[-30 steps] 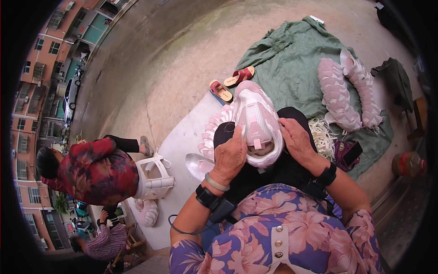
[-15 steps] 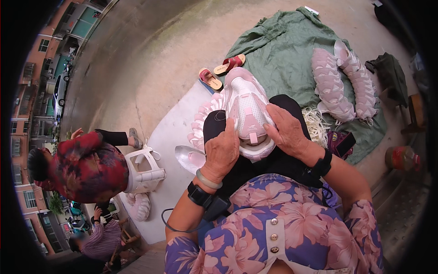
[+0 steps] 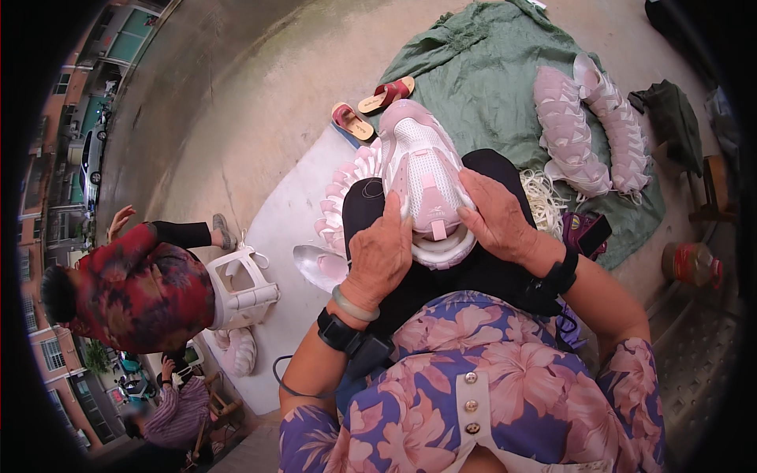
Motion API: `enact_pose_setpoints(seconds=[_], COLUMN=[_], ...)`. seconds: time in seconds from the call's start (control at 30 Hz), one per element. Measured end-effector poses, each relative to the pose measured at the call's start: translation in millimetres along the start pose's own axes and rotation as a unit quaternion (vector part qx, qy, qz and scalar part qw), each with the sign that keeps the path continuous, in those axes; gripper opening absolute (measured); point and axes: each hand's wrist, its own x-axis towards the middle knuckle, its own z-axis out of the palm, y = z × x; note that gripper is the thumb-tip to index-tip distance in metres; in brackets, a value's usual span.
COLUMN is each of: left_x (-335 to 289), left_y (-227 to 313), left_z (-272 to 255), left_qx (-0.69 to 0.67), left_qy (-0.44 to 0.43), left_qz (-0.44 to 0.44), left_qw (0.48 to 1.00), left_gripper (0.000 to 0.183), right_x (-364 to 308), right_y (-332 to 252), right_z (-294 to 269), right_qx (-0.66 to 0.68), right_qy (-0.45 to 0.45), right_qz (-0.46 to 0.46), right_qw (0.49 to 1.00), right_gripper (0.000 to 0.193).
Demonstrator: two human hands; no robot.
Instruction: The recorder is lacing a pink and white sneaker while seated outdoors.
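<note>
Both hands edged lower on lap | left hand [image 3: 381, 254] and right hand [image 3: 498, 217] clasp pink-and-white mesh sneaker [image 3: 426, 185] from both sides | unlaced; finished pink rows [image 3: 587, 126] wait on green cloth [image 3: 481, 79]

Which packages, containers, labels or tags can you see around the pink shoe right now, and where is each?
Jar: far right on the ground, round, red-brown with a pale band; label unreadable.
White plastic tub: left of the lap, boxy, open-topped, beside another person in a red patterned top.
Small pink tab: on the pink shoe held between left hand and right hand.
No signs or screens visible.
</note>
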Motion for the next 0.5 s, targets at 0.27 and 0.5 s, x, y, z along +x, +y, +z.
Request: enact_pose_setpoints(seconds=[0.27, 0.5], left_x=[10.8, -3.8], left_y=[-10.4, -11.7], left_z=[-8.7, 2.9], left_qx=[-0.045, -0.132], left_qy=[-0.131, -0.165], left_qz=[-0.065, -0.054], left_qw=[0.988, 0.976], left_gripper=[0.049, 0.05], right_x=[0.2, -21.0], right_y=[1.2, 0.2], right_z=[8.5, 6.0], right_qx=[0.056, -0.006], right_qy=[-0.031, -0.038], right_qz=[0.048, 0.022], right_qw=[0.997, 0.999], right_gripper=[0.046, 0.043])
